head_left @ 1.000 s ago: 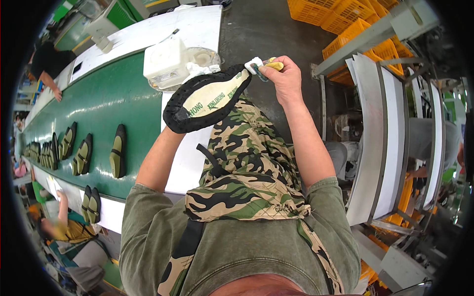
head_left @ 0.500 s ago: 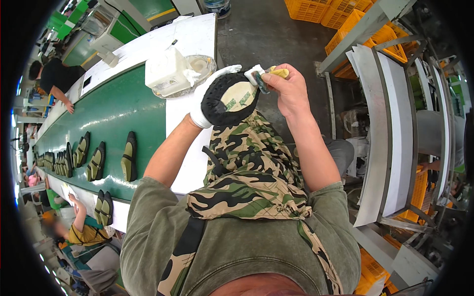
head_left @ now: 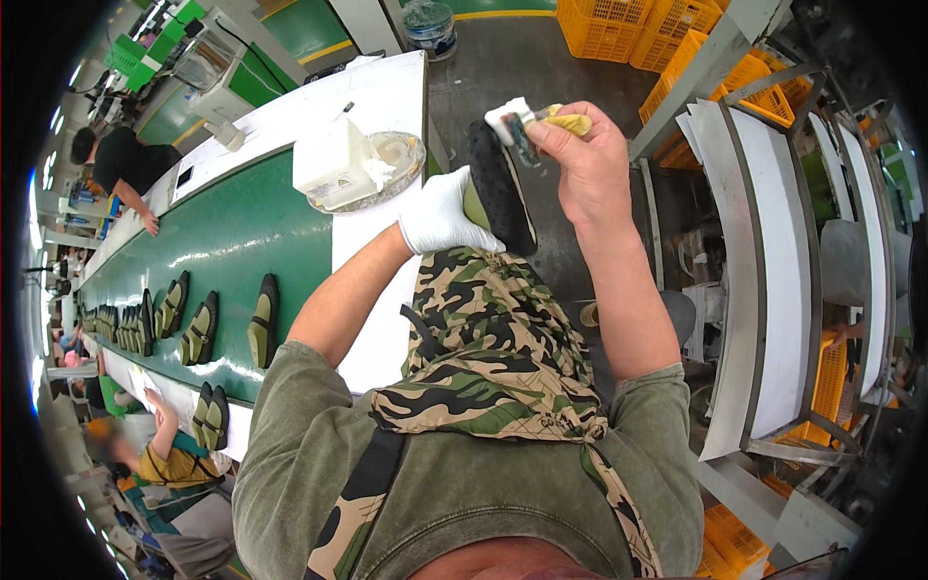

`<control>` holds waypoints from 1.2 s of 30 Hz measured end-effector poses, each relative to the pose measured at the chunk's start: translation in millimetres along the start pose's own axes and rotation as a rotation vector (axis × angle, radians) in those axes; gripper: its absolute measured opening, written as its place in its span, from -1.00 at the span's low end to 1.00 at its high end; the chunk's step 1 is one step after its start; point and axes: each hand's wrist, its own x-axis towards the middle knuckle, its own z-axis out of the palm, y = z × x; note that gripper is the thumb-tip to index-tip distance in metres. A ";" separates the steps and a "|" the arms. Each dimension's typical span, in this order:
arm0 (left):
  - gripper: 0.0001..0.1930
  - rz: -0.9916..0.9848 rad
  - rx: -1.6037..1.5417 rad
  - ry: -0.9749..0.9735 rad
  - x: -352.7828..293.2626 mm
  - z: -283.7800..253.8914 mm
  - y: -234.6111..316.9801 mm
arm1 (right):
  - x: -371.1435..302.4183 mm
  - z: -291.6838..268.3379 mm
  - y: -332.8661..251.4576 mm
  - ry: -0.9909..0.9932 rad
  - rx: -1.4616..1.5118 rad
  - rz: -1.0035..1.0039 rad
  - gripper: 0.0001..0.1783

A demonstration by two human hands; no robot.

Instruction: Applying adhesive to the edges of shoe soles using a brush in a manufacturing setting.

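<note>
My left hand [head_left: 449,215], in a white glove, is closed around a green shoe [head_left: 475,206] from its left side. The shoe is turned on edge, with its black studded sole [head_left: 494,188] facing up and to the right. My bare right hand [head_left: 587,164] pinches a white cloth wad [head_left: 509,117] with a dark, stained part between thumb and fingers. A yellow, soft-looking piece [head_left: 568,122] is also in those fingers; its kind is unclear. The wad is close to the far end of the sole, and I cannot tell whether they touch.
A white table [head_left: 372,290] on my left holds a square white container [head_left: 332,164] on a round tray [head_left: 411,155]. Beyond it, a green conveyor belt [head_left: 232,256] carries several green shoes [head_left: 263,324]. Metal racks [head_left: 720,280] and yellow crates [head_left: 604,29] stand to the right. Two co-workers sit or lean along the belt.
My left hand has tilted the shoe from sole-up onto its edge and moved it slightly right. My right hand with the cloth has moved a little to the right.
</note>
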 end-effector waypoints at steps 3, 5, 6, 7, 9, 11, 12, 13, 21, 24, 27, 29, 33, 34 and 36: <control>-0.10 0.027 -0.228 -0.099 0.4 -0.8 -6.3 | 16.0 -2.3 -0.1 0.004 -0.043 -0.057 -0.80; -0.12 -0.014 -0.326 -0.154 -2.9 -2.8 -7.3 | 24.2 -5.4 4.7 -0.020 -0.107 -0.124 -0.81; -0.14 -0.036 -0.473 -0.190 -4.9 -2.5 -7.3 | 27.4 -8.9 7.7 -0.020 -0.107 -0.122 -0.81; -0.16 -0.060 -0.621 -0.226 -6.6 -2.1 -7.1 | 30.0 -13.8 10.8 -0.031 -0.127 -0.140 -0.81; -0.20 -0.062 -0.693 -0.230 -9.5 -2.5 -5.1 | 31.1 -21.4 16.1 -0.044 -0.147 -0.150 -0.81; -0.25 -0.068 -0.768 -0.238 -9.8 -1.5 -11.8 | 27.4 -28.1 20.2 -0.094 -0.133 -0.133 -0.79; -0.28 -0.069 -0.813 -0.235 -7.3 -0.7 -21.9 | 23.8 -31.1 22.6 -0.090 -0.132 -0.126 -0.79; -0.31 -0.072 -0.858 -0.233 -7.0 1.2 -28.8 | 19.4 -34.2 24.8 -0.123 -0.154 -0.119 -0.79; -0.44 -0.192 -1.112 -0.060 3.0 7.7 -27.4 | -26.1 -69.3 27.7 -0.226 -0.219 -0.008 -0.73; -0.46 -0.237 -1.158 -0.043 9.1 13.3 -28.4 | -43.3 -80.6 26.7 -0.260 -0.267 -0.020 -0.71; -0.29 -0.258 -1.049 0.008 22.0 14.2 -62.9 | -58.7 -90.3 20.5 -0.274 -0.236 0.027 -0.70; -0.31 -0.160 -1.147 -0.019 32.4 16.5 -62.4 | -67.5 -97.9 15.9 -0.286 -0.260 0.049 -0.70; -0.50 -0.144 -1.223 0.033 36.4 22.7 -38.5 | -77.2 -117.9 6.1 -0.291 -0.295 0.035 -0.70; -0.45 -0.147 -1.244 0.043 37.1 24.1 -35.6 | -78.0 -122.5 4.6 -0.310 -0.287 0.034 -0.70; -0.43 -0.141 -1.260 0.029 41.9 26.3 -34.1 | -78.5 -127.1 3.9 -0.322 -0.274 0.023 -0.70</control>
